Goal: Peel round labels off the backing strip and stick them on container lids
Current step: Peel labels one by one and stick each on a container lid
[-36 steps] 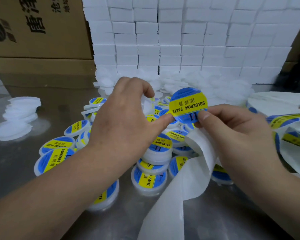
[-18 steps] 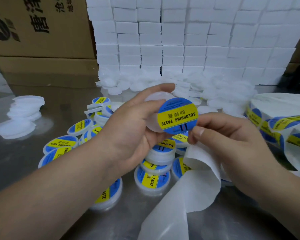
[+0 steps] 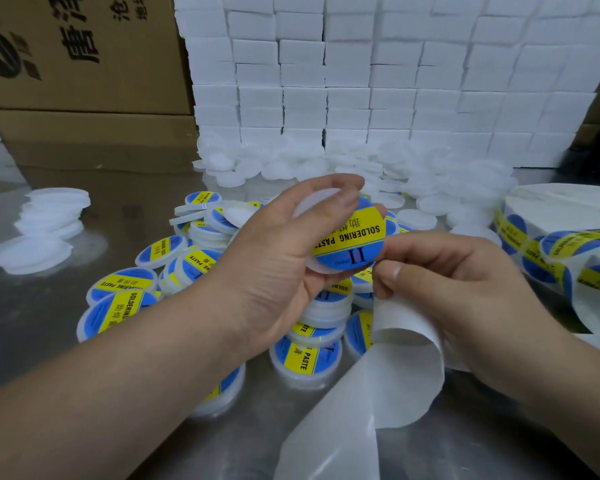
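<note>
Gleaming metal table [image 3: 35, 327], white boxes [image 3: 361, 81] behind

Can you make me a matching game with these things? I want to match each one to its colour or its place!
Things:
1 round label
2 backing strip
3 cardboard box
4 stack of plain lids

Matches:
a white, far left on the table
b on the lid the left hand holds
c brown, back left
d curls below the right hand

Pairs: 1-b, 2-d, 3-c, 4-a.

Labelled lids [image 3: 302, 362] lie before stacked boxes [image 3: 378, 81], carton [image 3: 84, 53] left
</note>
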Tool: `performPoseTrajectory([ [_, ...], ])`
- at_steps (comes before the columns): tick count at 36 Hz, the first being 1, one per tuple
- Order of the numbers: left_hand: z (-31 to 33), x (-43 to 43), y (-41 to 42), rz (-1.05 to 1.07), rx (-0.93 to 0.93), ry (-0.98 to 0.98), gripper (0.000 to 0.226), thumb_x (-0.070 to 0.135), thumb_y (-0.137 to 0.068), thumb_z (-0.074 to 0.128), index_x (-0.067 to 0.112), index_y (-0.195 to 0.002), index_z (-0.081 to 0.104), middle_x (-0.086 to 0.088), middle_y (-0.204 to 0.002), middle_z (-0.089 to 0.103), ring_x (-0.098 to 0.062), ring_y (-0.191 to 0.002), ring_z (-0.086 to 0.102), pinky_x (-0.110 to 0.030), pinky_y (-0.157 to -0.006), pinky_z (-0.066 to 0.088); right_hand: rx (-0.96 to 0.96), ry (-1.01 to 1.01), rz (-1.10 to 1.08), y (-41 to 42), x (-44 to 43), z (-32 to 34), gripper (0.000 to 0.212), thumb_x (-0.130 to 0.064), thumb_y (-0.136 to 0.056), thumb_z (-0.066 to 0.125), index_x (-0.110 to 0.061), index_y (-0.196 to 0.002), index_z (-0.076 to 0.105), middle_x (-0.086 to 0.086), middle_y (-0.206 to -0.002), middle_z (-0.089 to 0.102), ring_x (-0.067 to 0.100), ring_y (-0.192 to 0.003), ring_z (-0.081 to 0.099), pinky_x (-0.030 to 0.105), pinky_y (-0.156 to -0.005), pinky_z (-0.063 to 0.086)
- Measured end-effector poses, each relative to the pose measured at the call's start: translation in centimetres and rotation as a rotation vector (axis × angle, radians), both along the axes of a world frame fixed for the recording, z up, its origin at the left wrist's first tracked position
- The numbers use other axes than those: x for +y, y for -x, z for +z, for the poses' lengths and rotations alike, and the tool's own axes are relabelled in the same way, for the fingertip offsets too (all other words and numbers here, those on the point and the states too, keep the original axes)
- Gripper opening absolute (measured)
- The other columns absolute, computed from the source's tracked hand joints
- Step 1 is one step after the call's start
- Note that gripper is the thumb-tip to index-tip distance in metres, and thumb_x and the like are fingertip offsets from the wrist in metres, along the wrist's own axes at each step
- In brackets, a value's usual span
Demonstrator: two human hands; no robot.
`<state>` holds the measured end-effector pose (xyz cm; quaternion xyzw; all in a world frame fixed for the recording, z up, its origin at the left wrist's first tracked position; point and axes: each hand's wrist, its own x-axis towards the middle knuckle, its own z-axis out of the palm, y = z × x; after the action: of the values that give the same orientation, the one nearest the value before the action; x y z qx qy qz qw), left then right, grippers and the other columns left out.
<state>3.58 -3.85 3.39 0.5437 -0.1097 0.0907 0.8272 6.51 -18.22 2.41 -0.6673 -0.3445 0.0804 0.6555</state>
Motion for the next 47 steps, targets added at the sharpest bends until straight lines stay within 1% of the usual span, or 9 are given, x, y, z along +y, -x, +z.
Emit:
performPoseTrajectory([
  [5,0.0,-0.3,0.2,0.023,-0.031,-0.054,0.034,0.022,-0.054,0.064,0.019,-0.088,0.062,-0.004,-0.082,0.073,-0.015,-0.072,0.069,-0.025,-0.063,0.057,0.015,0.009,-0.001,0.0,0.0,0.1,0.019,-0.018,-0.068,0.057,-0.025,-0.067,0.075,-0.005,-0.054,0.061,0.001,-0.05,0.052,0.013,-0.049,0.041],
  [16,-0.2,-0.5,0.2,0.051,-0.058,-0.104,0.03,0.021,-0.055,0.065,0.023,-0.085,0.063,0.0,-0.082,0.073,-0.012,-0.072,0.069,-0.021,-0.058,0.053,0.032,0.018,0.005,0.0,0.0,0.0,0.016,-0.018,-0.067,0.057,-0.02,-0.069,0.073,-0.005,-0.053,0.06,0.001,-0.048,0.051,0.012,-0.047,0.04],
  [26,-0.5,-0.3,0.1,0.072,-0.075,-0.137,0.019,0.019,-0.059,0.065,0.028,-0.076,0.07,0.0,-0.085,0.074,-0.015,-0.073,0.069,-0.027,-0.064,0.056,0.039,0.005,0.042,0.1,0.1,0.2,0.02,-0.016,-0.068,0.056,-0.025,-0.063,0.074,-0.006,-0.053,0.06,0.001,-0.047,0.051,0.012,-0.047,0.04],
  [29,-0.5,-0.3,0.0,0.078,-0.08,-0.16,0.018,0.014,-0.066,0.073,0.03,-0.076,0.071,0.001,-0.085,0.074,-0.014,-0.074,0.069,-0.031,-0.067,0.056,0.041,0.008,0.043,0.2,0.1,0.2,0.022,-0.016,-0.068,0.056,-0.028,-0.06,0.073,-0.006,-0.053,0.061,0.0,-0.046,0.051,0.011,-0.046,0.039],
  [34,-0.7,-0.2,-0.1,0.104,-0.099,-0.217,0.024,0.017,-0.072,0.059,0.037,-0.076,0.071,0.004,-0.086,0.073,-0.013,-0.077,0.07,-0.033,-0.071,0.056,0.029,0.029,0.035,0.1,-0.1,0.1,0.022,-0.017,-0.069,0.057,-0.029,-0.058,0.072,-0.005,-0.053,0.061,-0.001,-0.046,0.051,0.011,-0.046,0.04],
  [38,-0.5,-0.2,0.0,0.206,-0.161,-0.307,0.024,0.014,-0.077,0.059,0.035,-0.078,0.07,0.007,-0.088,0.073,-0.012,-0.084,0.069,-0.03,-0.076,0.057,0.028,0.033,0.051,0.0,0.1,-0.2,0.022,-0.018,-0.068,0.058,-0.033,-0.061,0.073,-0.005,-0.055,0.062,-0.003,-0.051,0.054,0.009,-0.05,0.041],
  [43,-0.2,-0.4,0.6,0.452,-0.325,-0.456,0.032,0.0,-0.086,0.057,0.031,-0.085,0.063,0.014,-0.09,0.072,-0.007,-0.087,0.068,-0.025,-0.081,0.054,0.001,0.096,0.01,-0.2,0.3,-0.5,0.023,-0.03,-0.069,0.058,-0.037,-0.085,0.073,-0.006,-0.06,0.066,-0.001,-0.061,0.059,0.016,-0.065,0.045],
  [45,0.1,-0.6,0.7,0.511,-0.331,-0.441,0.031,0.001,-0.087,0.057,0.031,-0.086,0.061,0.013,-0.09,0.071,-0.007,-0.082,0.069,-0.022,-0.076,0.055,-0.033,0.126,-0.04,-0.3,0.3,-0.6,0.022,-0.035,-0.07,0.056,-0.037,-0.085,0.072,-0.011,-0.063,0.067,-0.004,-0.065,0.059,0.021,-0.069,0.044],
  [47,0.7,-0.3,0.8,0.571,-0.302,-0.354,0.027,0.004,-0.089,0.056,0.03,-0.087,0.058,0.014,-0.09,0.071,-0.009,-0.073,0.07,-0.019,-0.066,0.055,-0.062,0.175,-0.122,-0.6,0.2,-0.7,0.022,-0.041,-0.071,0.059,-0.026,-0.08,0.071,-0.016,-0.066,0.068,-0.01,-0.065,0.059,0.018,-0.066,0.041],
])
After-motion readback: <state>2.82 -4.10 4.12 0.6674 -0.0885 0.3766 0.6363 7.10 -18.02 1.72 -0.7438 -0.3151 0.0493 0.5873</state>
